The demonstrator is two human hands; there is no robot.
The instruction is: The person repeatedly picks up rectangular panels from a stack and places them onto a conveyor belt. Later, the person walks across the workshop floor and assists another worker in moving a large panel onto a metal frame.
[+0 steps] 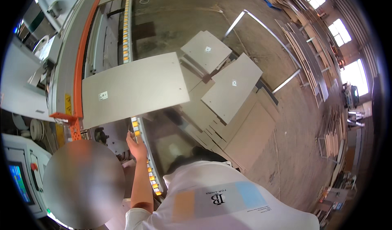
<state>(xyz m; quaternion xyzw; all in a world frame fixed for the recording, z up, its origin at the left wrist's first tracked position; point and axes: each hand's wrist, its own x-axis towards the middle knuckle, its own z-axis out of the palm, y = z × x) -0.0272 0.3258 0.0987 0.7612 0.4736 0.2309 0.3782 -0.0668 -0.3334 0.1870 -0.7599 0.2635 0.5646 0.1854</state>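
Note:
My left hand (137,146) reaches forward beside a rail with yellow rollers (136,128), its fingers stretched out and holding nothing that I can see. Just beyond the fingertips is the near edge of a large light-grey panel (139,89), which carries a small white label. The panel lies across the roller rail, its left end against the orange edge (78,74) of a machine. A gap shows between my fingers and the panel. My right hand is not in view.
Stacked grey panels (232,89) and brown sheets (249,136) lie to the right. A metal frame (267,23) stands behind them. Left are a control console (34,166) and a blurred round patch (83,185) hiding what is behind it. Boards (304,58) lean along the far right.

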